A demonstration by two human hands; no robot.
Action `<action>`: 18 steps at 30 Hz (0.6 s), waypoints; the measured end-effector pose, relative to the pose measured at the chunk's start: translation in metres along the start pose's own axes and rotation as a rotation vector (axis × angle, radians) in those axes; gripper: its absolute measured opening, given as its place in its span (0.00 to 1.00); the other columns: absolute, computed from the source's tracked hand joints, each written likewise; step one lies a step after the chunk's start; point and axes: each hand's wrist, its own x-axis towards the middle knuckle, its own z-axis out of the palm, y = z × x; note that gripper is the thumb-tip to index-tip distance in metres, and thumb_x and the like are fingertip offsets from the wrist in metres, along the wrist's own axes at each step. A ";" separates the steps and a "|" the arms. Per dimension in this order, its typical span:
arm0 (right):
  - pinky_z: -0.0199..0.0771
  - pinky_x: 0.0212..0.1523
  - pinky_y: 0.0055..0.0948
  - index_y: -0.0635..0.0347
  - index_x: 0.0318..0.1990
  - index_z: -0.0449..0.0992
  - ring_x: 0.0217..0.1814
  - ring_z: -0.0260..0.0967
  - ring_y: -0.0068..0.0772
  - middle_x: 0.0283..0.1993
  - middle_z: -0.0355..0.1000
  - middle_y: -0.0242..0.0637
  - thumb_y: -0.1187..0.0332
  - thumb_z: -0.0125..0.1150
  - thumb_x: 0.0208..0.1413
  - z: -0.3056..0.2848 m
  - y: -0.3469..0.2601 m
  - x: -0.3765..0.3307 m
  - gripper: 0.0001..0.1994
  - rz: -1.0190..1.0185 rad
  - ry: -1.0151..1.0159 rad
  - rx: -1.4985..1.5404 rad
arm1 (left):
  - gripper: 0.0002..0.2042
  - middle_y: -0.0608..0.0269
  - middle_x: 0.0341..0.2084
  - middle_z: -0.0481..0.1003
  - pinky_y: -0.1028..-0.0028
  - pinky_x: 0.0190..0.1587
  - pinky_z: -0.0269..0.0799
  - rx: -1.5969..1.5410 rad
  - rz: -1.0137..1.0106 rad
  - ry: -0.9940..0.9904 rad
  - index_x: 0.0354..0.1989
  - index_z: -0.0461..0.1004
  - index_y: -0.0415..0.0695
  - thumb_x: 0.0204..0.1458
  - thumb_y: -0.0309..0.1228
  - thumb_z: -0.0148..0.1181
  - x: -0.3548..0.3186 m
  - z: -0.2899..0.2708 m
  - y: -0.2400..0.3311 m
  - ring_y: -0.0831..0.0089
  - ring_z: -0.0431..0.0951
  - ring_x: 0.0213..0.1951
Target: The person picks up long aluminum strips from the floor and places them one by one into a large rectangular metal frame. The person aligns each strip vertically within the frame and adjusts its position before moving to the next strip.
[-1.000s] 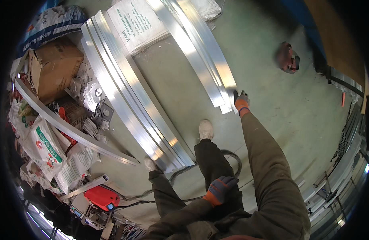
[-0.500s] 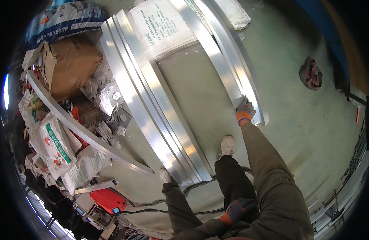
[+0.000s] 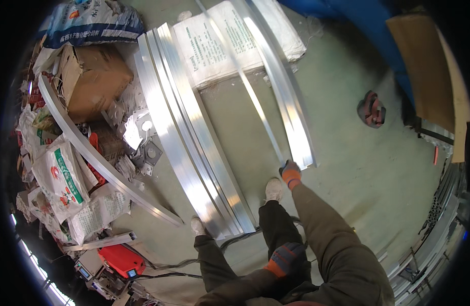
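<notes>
My right hand (image 3: 290,173), in a grey and orange work glove, is closed round the near end of a long aluminium profile (image 3: 255,102). This bar shows only a thin edge and runs away from me over the white sacks. Right beside it lie other silver profiles (image 3: 299,140), apart from the held one. My left hand (image 3: 287,259), gloved alike, lies on my right thigh with its fingers stretched out and holds nothing. Between my feet and to the left, a group of several long aluminium profiles (image 3: 194,148) lies side by side.
White printed sacks (image 3: 214,51) lie under the bars' far part. Leftward are a cardboard box (image 3: 95,81), a curved-looking bar (image 3: 107,171), metal plates (image 3: 151,153) and a red machine (image 3: 122,260). Black cables (image 3: 168,265) cross near my feet. A red and black object (image 3: 371,109) sits on the floor at right.
My right hand has drawn the held profile leftward, away from the ones beside it, and turned it from its broad face to its edge. My left hand stays on my thigh.
</notes>
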 end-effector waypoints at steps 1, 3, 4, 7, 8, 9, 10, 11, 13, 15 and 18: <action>0.83 0.51 0.57 0.54 0.44 0.82 0.50 0.82 0.62 0.44 0.83 0.51 0.60 0.64 0.58 -0.008 0.001 -0.019 0.12 0.025 -0.006 -0.026 | 0.20 0.47 0.49 0.79 0.51 0.52 0.77 0.009 -0.003 -0.049 0.58 0.78 0.44 0.59 0.39 0.65 -0.002 0.001 -0.001 0.44 0.80 0.51; 0.83 0.51 0.56 0.55 0.43 0.82 0.50 0.82 0.63 0.44 0.84 0.53 0.60 0.67 0.56 -0.030 0.012 -0.061 0.12 0.052 -0.031 0.018 | 0.20 0.46 0.49 0.79 0.51 0.53 0.78 0.038 -0.047 -0.053 0.58 0.78 0.45 0.60 0.39 0.65 -0.007 0.004 -0.002 0.44 0.79 0.52; 0.83 0.52 0.56 0.55 0.43 0.82 0.51 0.82 0.62 0.45 0.84 0.53 0.60 0.68 0.55 -0.042 0.018 -0.081 0.13 0.043 -0.052 0.025 | 0.20 0.46 0.50 0.79 0.51 0.53 0.78 0.075 -0.064 -0.075 0.59 0.78 0.46 0.61 0.39 0.64 -0.010 0.006 -0.003 0.44 0.79 0.52; 0.83 0.54 0.54 0.56 0.45 0.82 0.52 0.83 0.60 0.46 0.85 0.52 0.59 0.71 0.54 -0.070 0.039 -0.131 0.15 0.050 -0.086 0.002 | 0.20 0.47 0.51 0.79 0.51 0.58 0.77 0.113 -0.099 -0.105 0.60 0.78 0.49 0.62 0.40 0.63 -0.019 0.008 -0.007 0.43 0.79 0.55; 0.83 0.55 0.54 0.56 0.45 0.82 0.53 0.83 0.60 0.47 0.85 0.51 0.58 0.71 0.54 -0.075 0.046 -0.144 0.15 0.077 -0.096 -0.016 | 0.20 0.47 0.52 0.79 0.51 0.59 0.77 0.126 -0.109 -0.130 0.61 0.78 0.50 0.62 0.40 0.63 -0.022 0.007 -0.008 0.43 0.79 0.56; 0.82 0.55 0.54 0.56 0.46 0.82 0.53 0.83 0.60 0.46 0.85 0.51 0.58 0.72 0.54 -0.080 0.054 -0.155 0.16 0.068 -0.096 -0.013 | 0.21 0.47 0.55 0.79 0.52 0.62 0.76 0.154 -0.149 -0.175 0.63 0.77 0.51 0.62 0.38 0.62 -0.025 0.006 -0.010 0.45 0.79 0.59; 0.82 0.55 0.54 0.57 0.47 0.81 0.53 0.83 0.60 0.46 0.85 0.51 0.57 0.72 0.54 -0.083 0.061 -0.164 0.17 0.090 -0.110 -0.019 | 0.21 0.47 0.56 0.79 0.52 0.62 0.76 0.081 -0.155 -0.173 0.64 0.77 0.51 0.62 0.37 0.62 -0.029 0.005 -0.012 0.45 0.79 0.60; 0.82 0.55 0.54 0.57 0.48 0.80 0.52 0.83 0.60 0.45 0.85 0.51 0.57 0.73 0.55 -0.084 0.069 -0.172 0.18 0.137 -0.136 -0.033 | 0.22 0.47 0.57 0.78 0.52 0.63 0.75 0.025 -0.160 -0.176 0.65 0.76 0.50 0.62 0.36 0.62 -0.031 0.002 -0.016 0.46 0.79 0.60; 0.82 0.54 0.55 0.57 0.49 0.78 0.52 0.83 0.60 0.44 0.84 0.52 0.56 0.73 0.56 -0.082 0.080 -0.181 0.19 0.147 -0.111 -0.053 | 0.22 0.47 0.58 0.78 0.53 0.63 0.76 -0.021 -0.193 -0.099 0.66 0.76 0.50 0.62 0.35 0.63 -0.042 -0.003 -0.026 0.48 0.80 0.60; 0.82 0.53 0.56 0.56 0.50 0.76 0.50 0.83 0.61 0.43 0.84 0.52 0.55 0.73 0.57 -0.073 0.088 -0.184 0.21 0.160 -0.122 -0.073 | 0.23 0.47 0.59 0.79 0.54 0.62 0.77 -0.007 -0.283 0.043 0.67 0.76 0.49 0.62 0.34 0.63 -0.064 -0.010 -0.038 0.50 0.81 0.59; 0.81 0.54 0.57 0.55 0.48 0.78 0.52 0.82 0.61 0.45 0.83 0.51 0.53 0.75 0.56 -0.050 0.088 -0.171 0.20 0.098 -0.097 -0.125 | 0.18 0.48 0.55 0.81 0.58 0.56 0.82 -0.095 -0.590 0.149 0.62 0.80 0.47 0.64 0.34 0.64 -0.107 -0.024 -0.073 0.51 0.85 0.52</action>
